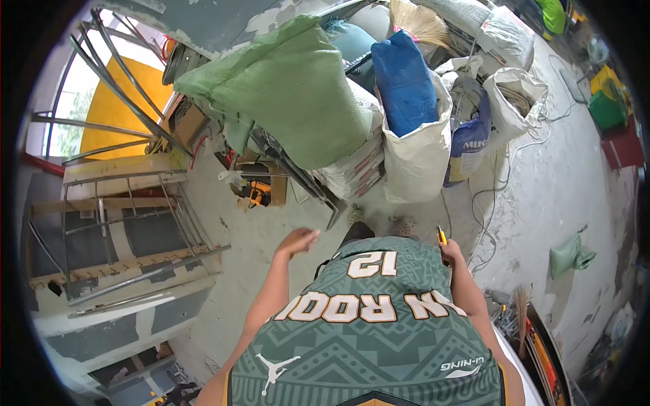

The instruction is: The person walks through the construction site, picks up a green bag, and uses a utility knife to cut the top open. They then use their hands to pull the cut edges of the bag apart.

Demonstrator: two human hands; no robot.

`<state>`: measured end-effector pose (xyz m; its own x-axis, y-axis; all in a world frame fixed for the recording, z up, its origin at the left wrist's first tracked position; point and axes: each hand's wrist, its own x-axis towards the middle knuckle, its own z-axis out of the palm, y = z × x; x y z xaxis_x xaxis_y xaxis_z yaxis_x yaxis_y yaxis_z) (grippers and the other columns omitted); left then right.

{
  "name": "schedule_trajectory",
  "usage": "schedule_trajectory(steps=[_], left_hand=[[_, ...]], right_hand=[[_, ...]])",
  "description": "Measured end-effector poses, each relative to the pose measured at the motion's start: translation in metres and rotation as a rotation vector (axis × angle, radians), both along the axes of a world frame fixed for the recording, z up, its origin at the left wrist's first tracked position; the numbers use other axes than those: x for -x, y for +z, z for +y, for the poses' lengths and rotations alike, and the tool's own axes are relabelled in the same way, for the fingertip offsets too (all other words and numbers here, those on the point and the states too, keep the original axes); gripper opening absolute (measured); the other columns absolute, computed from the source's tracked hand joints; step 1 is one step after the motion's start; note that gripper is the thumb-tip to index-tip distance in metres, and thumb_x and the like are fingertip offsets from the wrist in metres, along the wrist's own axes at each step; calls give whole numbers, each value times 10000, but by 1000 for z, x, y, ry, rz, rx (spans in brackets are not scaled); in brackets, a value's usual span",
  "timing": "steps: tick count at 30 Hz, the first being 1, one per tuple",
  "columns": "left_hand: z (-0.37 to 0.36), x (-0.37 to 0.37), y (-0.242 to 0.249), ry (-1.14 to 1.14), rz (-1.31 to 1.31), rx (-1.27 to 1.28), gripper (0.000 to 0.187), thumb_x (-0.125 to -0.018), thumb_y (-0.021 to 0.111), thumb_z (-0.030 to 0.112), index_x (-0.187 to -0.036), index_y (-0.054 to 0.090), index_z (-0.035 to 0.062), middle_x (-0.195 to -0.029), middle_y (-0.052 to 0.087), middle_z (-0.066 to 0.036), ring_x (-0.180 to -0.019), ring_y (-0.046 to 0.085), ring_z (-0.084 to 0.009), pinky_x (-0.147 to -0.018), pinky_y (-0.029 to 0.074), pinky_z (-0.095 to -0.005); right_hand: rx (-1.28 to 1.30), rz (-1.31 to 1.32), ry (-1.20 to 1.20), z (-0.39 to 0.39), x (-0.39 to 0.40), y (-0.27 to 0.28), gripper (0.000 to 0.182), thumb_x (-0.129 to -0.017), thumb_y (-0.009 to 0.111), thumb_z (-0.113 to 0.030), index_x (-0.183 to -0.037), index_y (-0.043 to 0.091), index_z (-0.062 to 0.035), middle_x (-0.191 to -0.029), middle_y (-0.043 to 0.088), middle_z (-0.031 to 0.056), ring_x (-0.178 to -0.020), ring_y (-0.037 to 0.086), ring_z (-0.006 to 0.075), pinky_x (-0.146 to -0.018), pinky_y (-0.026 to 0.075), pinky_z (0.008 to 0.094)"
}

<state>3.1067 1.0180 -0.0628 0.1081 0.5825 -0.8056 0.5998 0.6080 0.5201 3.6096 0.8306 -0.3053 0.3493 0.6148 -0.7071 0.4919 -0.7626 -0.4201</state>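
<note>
My right hand [449,252] is closed around a yellow and black tool [442,235], which looks like a utility knife and points away from me. My left hand [298,242] is raised over the floor with its fingers curled together; whether anything small is between them is hidden. Beyond the hands stands a white woven sack [418,162] with a blue bag [406,84] sticking out of its top. To its left, a large green sack [291,95] leans over stacked white bags [352,169].
Metal frames [128,230] stand at the left. An open cardboard box [277,186] with an orange item lies near the dark metal bars. More sacks [518,101] and a cable [484,196] are on the right. A small green bag [569,257] lies farther right. A co-worker's bright sleeve [552,15] shows at the top right.
</note>
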Motion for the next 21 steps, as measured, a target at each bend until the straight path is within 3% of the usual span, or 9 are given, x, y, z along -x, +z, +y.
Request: schedule_trajectory(steps=[2, 7, 9, 10, 12, 13, 15, 17, 21], left_hand=[[53, -66, 85, -258, 73, -289, 482, -868, 709, 455, -1043, 662, 8, -922, 678, -46, -799, 605, -118, -745, 499, -274], [141, -193, 326, -438, -453, -1467, 220, -849, 743, 93, -1033, 645, 23, -1012, 624, -35, -917, 592, -135, -853, 474, -277], [172, -225, 386, -466, -37, -1889, 201, -843, 742, 121, -1009, 679, 26, -965, 672, -71, -869, 634, -183, -814, 489, -299], [198, -239, 384, -468, -34, -1892, 201, -843, 742, 121, -1009, 679, 26, -965, 672, -71, -869, 634, -183, -814, 489, -299], [238, -270, 379, -375, 663, -2794, 424, -984, 596, 391, -1088, 623, -19, -855, 658, -14, -734, 621, -100, -670, 515, -272], [242, -264, 378, -386, 655, -2807, 424, -984, 596, 391, -1088, 623, -19, -855, 658, -14, -734, 621, -100, -670, 515, -272], [245, -239, 369, -841, 437, -1574, 154, -833, 737, 144, -949, 714, 46, -925, 696, -109, -837, 656, -255, -781, 502, -339], [233, -229, 340, -864, 207, -1677, 99, -812, 734, 162, -833, 736, 65, -863, 688, -145, -823, 651, -329, -740, 521, -404], [186, -222, 312, -972, 261, -1531, 146, -809, 741, 172, -897, 722, 57, -850, 671, -126, -839, 643, -313, -758, 511, -396]], right_hand=[[19, 113, -127, 12, 10, 41, 311, -884, 621, -274, -943, 659, 29, -819, 680, 146, -743, 686, 239, -666, 540, 422], [-3, 378, -347, 42, 4, 53, 236, -931, 583, -201, -1006, 581, 23, -769, 672, 170, -586, 663, 246, -515, 540, 369], [-27, 412, -383, 51, -4, 59, 240, -942, 579, -205, -1018, 571, 22, -763, 668, 169, -587, 662, 251, -517, 542, 370], [-53, 450, -427, 55, -6, 61, 243, -953, 576, -208, -1030, 561, 22, -757, 665, 169, -587, 660, 256, -520, 544, 370], [-91, 472, -426, 60, -16, 54, 219, -974, 551, -184, -1014, 511, 28, -774, 653, 194, -614, 680, 290, -515, 570, 399], [-120, 470, -469, 60, -19, 55, 221, -974, 554, -189, -1000, 515, 27, -754, 651, 186, -602, 677, 282, -510, 565, 395], [-171, 484, -554, 55, -24, 51, 227, -973, 561, -196, -953, 518, 26, -720, 647, 175, -575, 669, 267, -495, 549, 387], [-224, 478, -595, 39, -27, 32, 239, -969, 571, -209, -929, 520, 21, -669, 632, 155, -549, 661, 252, -493, 541, 387], [-137, 382, -506, -12, -32, 8, 299, -937, 590, -260, -809, 559, 8, -617, 628, 159, -541, 672, 272, -519, 539, 409]])
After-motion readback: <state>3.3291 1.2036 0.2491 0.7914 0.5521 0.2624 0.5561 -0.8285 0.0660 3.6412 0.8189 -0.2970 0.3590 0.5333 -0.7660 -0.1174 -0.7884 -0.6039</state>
